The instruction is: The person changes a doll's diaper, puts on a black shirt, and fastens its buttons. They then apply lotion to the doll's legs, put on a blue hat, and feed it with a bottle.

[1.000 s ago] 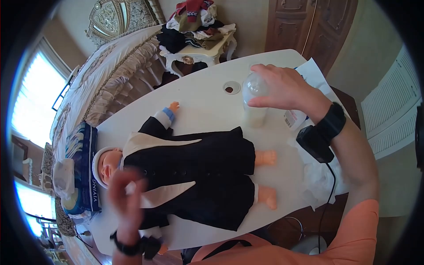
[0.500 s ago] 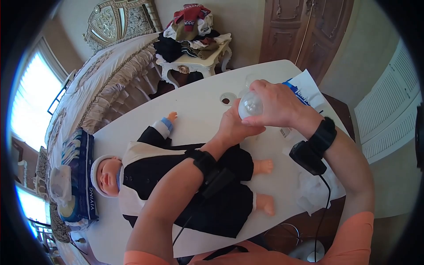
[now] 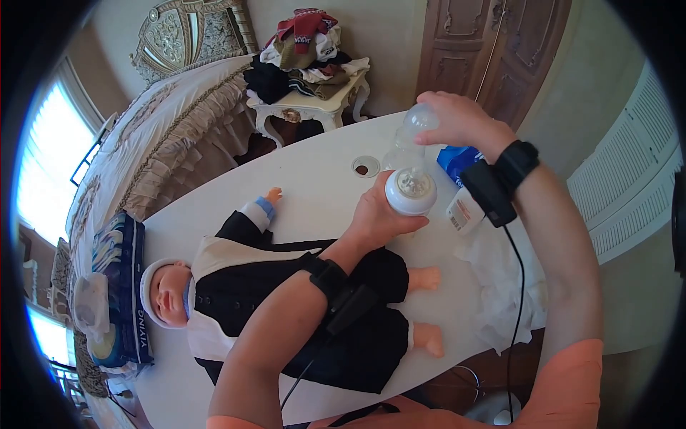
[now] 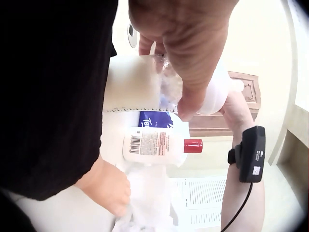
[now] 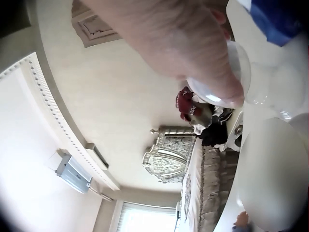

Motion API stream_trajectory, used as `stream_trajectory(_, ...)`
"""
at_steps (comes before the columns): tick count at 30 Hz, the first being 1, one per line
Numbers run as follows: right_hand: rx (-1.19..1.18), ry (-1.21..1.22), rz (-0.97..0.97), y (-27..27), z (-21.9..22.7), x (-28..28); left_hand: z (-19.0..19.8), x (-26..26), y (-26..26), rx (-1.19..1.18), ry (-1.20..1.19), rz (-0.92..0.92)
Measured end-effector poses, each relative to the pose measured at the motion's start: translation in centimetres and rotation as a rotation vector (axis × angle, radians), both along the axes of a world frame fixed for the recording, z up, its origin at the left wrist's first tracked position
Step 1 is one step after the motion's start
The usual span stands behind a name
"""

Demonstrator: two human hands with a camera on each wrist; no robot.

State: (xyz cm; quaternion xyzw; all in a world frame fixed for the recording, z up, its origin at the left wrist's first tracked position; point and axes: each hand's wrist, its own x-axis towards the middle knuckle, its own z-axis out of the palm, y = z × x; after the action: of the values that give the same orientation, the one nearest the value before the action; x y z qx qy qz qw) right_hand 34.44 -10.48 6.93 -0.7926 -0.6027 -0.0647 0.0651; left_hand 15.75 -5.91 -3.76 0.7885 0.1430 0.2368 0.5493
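A baby bottle (image 3: 409, 194) with a white collar and clear nipple stands upright in the grip of my left hand (image 3: 377, 220). The left wrist view shows whitish contents and scale marks on its clear body (image 4: 133, 83). Up and to the right, my right hand (image 3: 461, 120) holds a clear domed cap (image 3: 420, 123) between thumb and fingers. Beneath that cap, a clear container (image 3: 401, 156) overlaps it in the head view. A doll (image 3: 286, 286) in a black outfit and pale hat lies face up under my left forearm.
A white lotion bottle (image 4: 149, 145) with a red cap and a blue pack (image 3: 454, 163) stand right of the baby bottle. Crumpled white sheeting (image 3: 504, 279) lies at the table's right edge. A packet (image 3: 128, 286) sits past the doll's head. The tabletop has a round hole (image 3: 365, 166).
My left hand came from beside the doll's head to grip the baby bottle. My right hand lifted the clear cap off the bottle and carried it away toward the table's far side.
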Motion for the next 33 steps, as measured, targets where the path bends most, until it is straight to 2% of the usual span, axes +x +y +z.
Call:
stream_trajectory(9, -0.247, 0.0, -0.004, 3.2, -3.7, 0.3, 0.5, -0.3, -0.1, 0.006, 0.022, -0.006)
stream_trajectory(13, -0.236, 0.047, 0.002, 2.9, -3.5, 0.5, 0.4, -0.5, 0.0, 0.021, 0.034, -0.008)
stream_trajectory(15, -0.134, 0.109, -0.016, 2.2, -2.2, 0.8, -0.1, -0.4, 0.0, 0.051, 0.001, 0.007)
stream_trajectory(16, -0.023, 0.06, 0.023, 1.6, -1.7, 0.7, -0.3, -0.3, 0.0, 0.086, -0.035, 0.02)
stream_trajectory(20, 0.0, 0.197, 0.012, -1.8, 1.7, -1.4, -0.6, -0.3, 0.0, 0.033, -0.143, -0.011)
stream_trajectory(22, 0.166, 0.354, 0.114, -4.0, 2.2, -3.1, -0.4, -0.4, 0.0, -0.055, -0.075, -0.056)
stream_trajectory(25, 0.143, 0.476, 0.031, -7.7, 2.4, -6.9, 0.3, -0.3, 0.1, -0.007, -0.015, -0.03)
stream_trajectory(26, 0.151, 0.466, 0.04, -8.9, 1.9, -7.9, 0.6, -0.3, 0.0, 0.003, -0.025, -0.025)
stream_trajectory(28, 0.274, 0.589, 0.044, -10.5, -0.1, -9.4, 1.6, -0.7, -0.1, -0.007, -0.076, 0.134)
stream_trajectory(29, 0.274, 0.583, 0.063, -11.0, -1.1, -10.2, 2.4, -1.2, -0.1, -0.001, -0.085, 0.151)
stream_trajectory(31, 0.539, 0.77, 0.045, -11.8, -3.4, -11.6, 5.2, -2.7, -0.7, -0.159, -0.233, 0.04)
stream_trajectory(32, 0.559, 0.925, -0.004, -12.0, -4.4, -12.2, 6.4, -3.6, -1.1, -0.146, -0.311, -0.016)
stream_trajectory(33, 0.556, 0.924, 0.012, -12.4, -4.3, -13.5, 7.6, -4.9, -1.8, -0.14, -0.317, -0.003)
